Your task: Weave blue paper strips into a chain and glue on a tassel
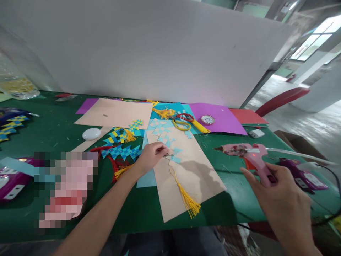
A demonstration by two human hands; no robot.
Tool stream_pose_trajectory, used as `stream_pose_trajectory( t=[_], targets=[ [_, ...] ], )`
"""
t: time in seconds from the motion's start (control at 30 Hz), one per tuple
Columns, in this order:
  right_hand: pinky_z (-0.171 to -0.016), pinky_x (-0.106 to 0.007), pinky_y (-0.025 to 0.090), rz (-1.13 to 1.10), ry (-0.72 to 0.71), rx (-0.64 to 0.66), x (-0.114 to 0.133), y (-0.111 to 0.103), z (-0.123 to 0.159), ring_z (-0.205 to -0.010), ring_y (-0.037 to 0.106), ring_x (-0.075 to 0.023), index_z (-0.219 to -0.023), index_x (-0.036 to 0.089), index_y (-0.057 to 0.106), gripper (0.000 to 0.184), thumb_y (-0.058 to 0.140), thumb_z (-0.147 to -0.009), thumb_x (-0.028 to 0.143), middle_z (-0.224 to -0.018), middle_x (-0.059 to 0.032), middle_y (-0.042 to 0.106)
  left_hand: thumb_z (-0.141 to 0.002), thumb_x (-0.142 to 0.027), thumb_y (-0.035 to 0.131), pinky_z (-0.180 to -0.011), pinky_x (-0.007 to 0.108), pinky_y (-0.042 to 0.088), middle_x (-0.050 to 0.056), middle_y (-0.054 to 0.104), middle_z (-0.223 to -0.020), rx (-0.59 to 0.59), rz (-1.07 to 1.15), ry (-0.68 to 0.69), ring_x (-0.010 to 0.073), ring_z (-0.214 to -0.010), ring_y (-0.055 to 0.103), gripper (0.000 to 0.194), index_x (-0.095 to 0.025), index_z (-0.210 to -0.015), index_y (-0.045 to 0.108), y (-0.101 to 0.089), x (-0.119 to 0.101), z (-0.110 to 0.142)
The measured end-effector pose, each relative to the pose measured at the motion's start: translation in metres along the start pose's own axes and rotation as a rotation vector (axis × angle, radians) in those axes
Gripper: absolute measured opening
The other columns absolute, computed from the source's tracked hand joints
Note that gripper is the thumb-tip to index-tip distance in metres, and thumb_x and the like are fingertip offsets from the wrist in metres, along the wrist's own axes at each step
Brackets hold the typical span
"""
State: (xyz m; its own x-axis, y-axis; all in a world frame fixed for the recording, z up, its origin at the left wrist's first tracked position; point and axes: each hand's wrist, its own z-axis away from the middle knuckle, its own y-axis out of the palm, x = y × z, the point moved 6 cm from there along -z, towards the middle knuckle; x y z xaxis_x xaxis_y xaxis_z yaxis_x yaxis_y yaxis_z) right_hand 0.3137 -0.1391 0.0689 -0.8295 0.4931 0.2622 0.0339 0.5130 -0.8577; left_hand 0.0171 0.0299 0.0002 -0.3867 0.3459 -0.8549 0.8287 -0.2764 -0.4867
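One glue gun [258,156] juts from grasping right fingers [279,170]; left fingers [157,147] pinch the edge of woven paper [176,156].

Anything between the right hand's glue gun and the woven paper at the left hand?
Nothing visible stands between glue gun and woven paper; the beige sheet and tabletop lie beneath, the tassel nearer the person.

Both forearms [108,209] bare, slender, smooth in outline. Left hand [152,156] and right hand [285,199] also bare, fingers slim. At near edge, centre: dark grey-blue trousers [176,243] over both thighs, cloth plain, detail dim.
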Motion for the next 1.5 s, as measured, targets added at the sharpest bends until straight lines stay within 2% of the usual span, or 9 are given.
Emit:
stream_pose_trajectory(
  t=[0.1, 0.3, 0.43, 0.67, 0.83, 0.97, 1.2, 1.33, 1.5],
  targets=[
    [-0.057, -0.033, 0.039, -0.041, -0.011, 0.019, 0.001, 0.010, -0.003, -0.064, 0.058, -0.0265, -0.103, 0.022, 0.052, 0.062, 0.052, -0.069, 0.074, -0.079, -0.0074, 0.063, -0.084, -0.032, 0.052, -0.073, 0.026, 0.054, 0.002, 0.068, -0.079, 0.006, -0.003, 0.006, 0.0153, -0.075, 0.065, 0.020, -0.018, -0.075, 0.064, 0.000, 0.000, 0.000],
    [-0.056, -0.031, 0.037, -0.123, -0.097, 0.203, 0.015, 0.073, 0.000, -0.067, 0.057, -0.0244, -0.098, 0.021, 0.052, 0.050, 0.050, -0.076, 0.066, -0.083, -0.0074, 0.064, -0.084, -0.031, 0.053, -0.072, 0.024, 0.053, 0.002, 0.068, -0.080, 0.004, 0.002, 0.008, 0.0148, -0.074, 0.065, 0.018, -0.018, -0.076, 0.064, 0.000, 0.002, 0.000],
    [-0.070, -0.036, 0.041, -0.092, -0.278, 0.134, 0.022, 0.091, -0.003, -0.080, 0.054, -0.0270, -0.093, 0.018, 0.054, 0.054, 0.040, -0.081, 0.068, -0.084, -0.0106, 0.061, -0.084, -0.030, 0.053, -0.072, 0.024, 0.052, 0.001, 0.067, -0.079, 0.005, 0.008, 0.003, 0.0143, -0.074, 0.065, 0.017, -0.019, -0.076, 0.064, 0.000, 0.001, 0.000],
    [-0.085, -0.046, 0.040, -0.085, -0.454, 0.008, 0.042, 0.065, 0.014, -0.101, 0.049, -0.0322, -0.111, 0.011, 0.056, 0.053, 0.045, -0.087, 0.057, -0.109, -0.0187, 0.057, -0.083, -0.030, 0.053, -0.073, 0.025, 0.053, 0.003, 0.067, -0.080, 0.009, 0.007, -0.010, 0.0150, -0.075, 0.065, 0.018, -0.018, -0.075, 0.064, 0.001, 0.000, 0.000],
    [-0.085, -0.040, 0.044, -0.394, -0.669, 0.249, 0.097, 0.044, 0.068, -0.097, 0.053, -0.0249, -0.110, 0.018, 0.054, 0.024, 0.049, -0.090, 0.031, -0.100, -0.0099, 0.061, -0.083, -0.031, 0.053, -0.072, 0.025, 0.053, 0.003, 0.067, -0.079, 0.004, 0.011, -0.003, 0.0150, -0.073, 0.065, 0.019, -0.017, -0.074, 0.063, 0.000, -0.002, 0.000],
    [-0.076, -0.042, 0.046, -0.369, -0.677, 0.288, 0.125, 0.047, 0.096, -0.090, 0.052, -0.0262, -0.101, 0.018, 0.054, 0.017, 0.055, -0.086, 0.024, -0.095, -0.0101, 0.057, -0.083, -0.031, 0.053, -0.072, 0.025, 0.053, 0.003, 0.067, -0.080, 0.008, 0.010, -0.002, 0.0154, -0.075, 0.065, 0.019, -0.017, -0.075, 0.063, 0.000, -0.001, 0.000],
    [-0.067, -0.039, 0.044, -0.380, -0.702, 0.269, 0.144, 0.057, 0.102, -0.079, 0.047, -0.0233, -0.081, 0.020, 0.049, 0.015, 0.049, -0.081, 0.004, -0.081, -0.0061, 0.051, -0.083, -0.030, 0.053, -0.071, 0.023, 0.052, 0.002, 0.067, -0.080, 0.007, 0.008, -0.004, 0.0147, -0.073, 0.065, 0.018, -0.018, -0.074, 0.063, -0.001, -0.004, 0.002],
    [-0.064, -0.036, 0.042, -0.459, -0.654, 0.274, 0.145, 0.056, 0.095, -0.076, 0.046, -0.0213, -0.075, 0.021, 0.043, 0.019, 0.051, -0.080, 0.005, -0.074, -0.0026, 0.049, -0.083, -0.031, 0.053, -0.072, 0.023, 0.052, 0.002, 0.067, -0.079, 0.011, 0.004, -0.008, 0.0148, -0.073, 0.065, 0.019, -0.018, -0.074, 0.063, -0.001, -0.003, 0.002],
    [-0.064, -0.038, 0.043, -0.325, -0.682, 0.332, 0.145, 0.056, 0.097, -0.076, 0.047, -0.0228, -0.078, 0.022, 0.044, 0.018, 0.052, -0.078, 0.006, -0.078, -0.0040, 0.049, -0.084, -0.031, 0.051, -0.072, 0.024, 0.051, 0.003, 0.067, -0.079, 0.016, -0.006, 0.003, 0.0150, -0.074, 0.064, 0.021, -0.017, -0.073, 0.063, 0.000, -0.003, 0.002]
  ],
)
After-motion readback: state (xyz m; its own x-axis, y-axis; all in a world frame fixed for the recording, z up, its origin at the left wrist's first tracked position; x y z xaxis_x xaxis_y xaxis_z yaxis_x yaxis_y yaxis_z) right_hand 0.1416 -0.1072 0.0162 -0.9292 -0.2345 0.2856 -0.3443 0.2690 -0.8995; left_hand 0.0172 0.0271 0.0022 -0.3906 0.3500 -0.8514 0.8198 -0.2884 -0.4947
